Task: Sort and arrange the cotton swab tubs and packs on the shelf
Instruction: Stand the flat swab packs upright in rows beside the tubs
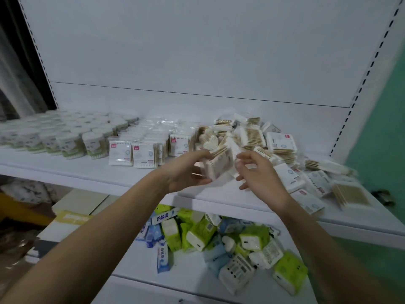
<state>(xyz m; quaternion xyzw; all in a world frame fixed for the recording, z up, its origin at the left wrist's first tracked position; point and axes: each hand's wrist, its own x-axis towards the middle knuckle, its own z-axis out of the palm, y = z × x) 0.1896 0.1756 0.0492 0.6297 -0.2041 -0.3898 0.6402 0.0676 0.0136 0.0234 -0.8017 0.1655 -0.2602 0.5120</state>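
Note:
My left hand [186, 170] grips a small stack of flat cotton swab packs [219, 164] above the front edge of the white shelf [87, 170]. My right hand [258, 174] is beside the stack on its right, fingers loosely curled, touching or nearly touching it. Round swab tubs [65, 137] stand in rows at the shelf's left. Flat packs [140, 150] stand upright in rows in the middle. A loose heap of swab packs [278, 145] lies at the right, behind and beside my hands.
The lower shelf holds a jumble of green, blue and white tissue packs [230, 242] and toothpaste boxes [162, 255]. Slotted shelf uprights [359, 84] frame the white back panel. A green wall is at the right; cartons lie at the lower left.

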